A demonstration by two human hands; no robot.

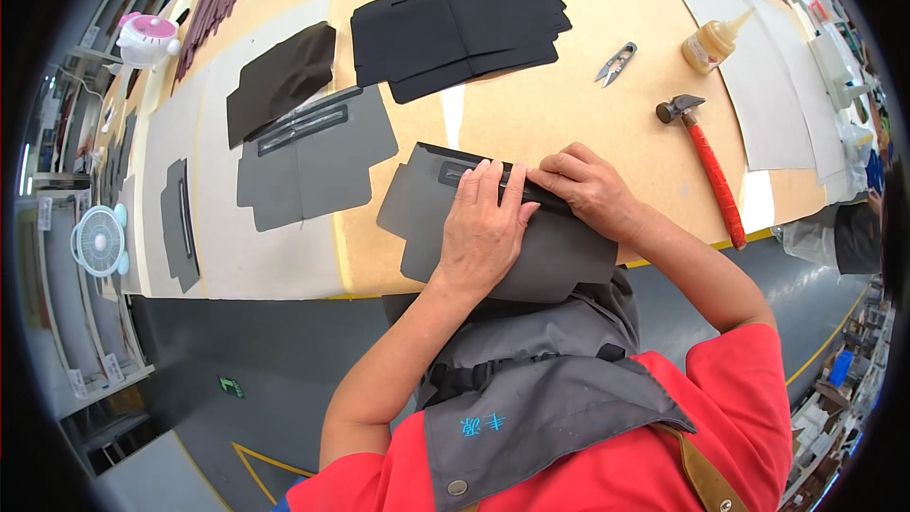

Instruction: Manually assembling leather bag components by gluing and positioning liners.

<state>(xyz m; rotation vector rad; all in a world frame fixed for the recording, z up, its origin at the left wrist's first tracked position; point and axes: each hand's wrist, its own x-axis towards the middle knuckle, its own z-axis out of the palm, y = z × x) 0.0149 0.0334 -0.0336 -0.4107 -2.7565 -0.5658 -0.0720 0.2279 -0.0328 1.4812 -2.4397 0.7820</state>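
Note:
A dark grey panel with notched corners, leather-like in look, lies at the table's front edge, its near part overhanging. A black strip runs along its far edge, beside a narrow dark slot frame. My left hand rests flat on the panel, fingers stretched out toward that strip. Just to its right, my right hand is closed, its curled fingers and thumb gripping the panel's far edge at the strip. The fingers hide part of the edge.
Left of the panel lie more grey panels, a dark brown sheet and a narrow grey piece. Stacked black pieces sit farther back. At right are snips, a red-handled hammer and a glue bottle.

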